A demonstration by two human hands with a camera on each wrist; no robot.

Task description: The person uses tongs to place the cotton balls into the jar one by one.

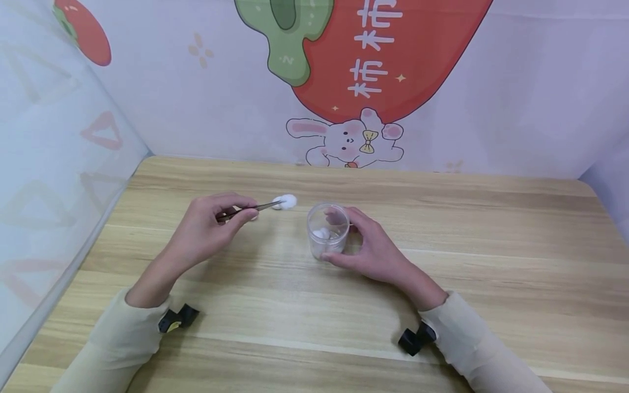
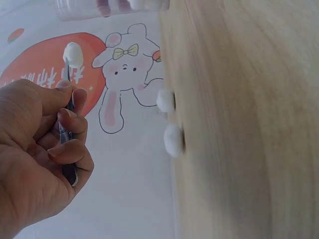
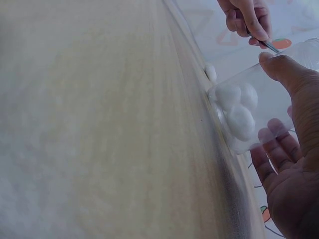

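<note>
My left hand (image 1: 208, 226) pinches a pair of metal tweezers (image 1: 265, 206) between thumb and fingers. At the tweezers' tips is a white cotton ball (image 2: 74, 55), held up off the wooden table. Two more cotton balls lie on the table, one (image 2: 166, 101) farther off and one (image 2: 173, 140) nearer, partly hidden by the left hand in the head view. My right hand (image 1: 375, 248) grips a clear, lidless jar (image 1: 328, 210) from its right side, thumb in front and fingers behind. Three cotton balls (image 3: 240, 122) show inside at its bottom.
The wood-grain table (image 1: 295, 327) ends at a printed cloth backdrop (image 1: 196, 109) with a rabbit and red fruit. Another cloth (image 1: 44, 164) hangs along the left side. Black wrist cameras (image 1: 416, 338) sit at both sleeve cuffs.
</note>
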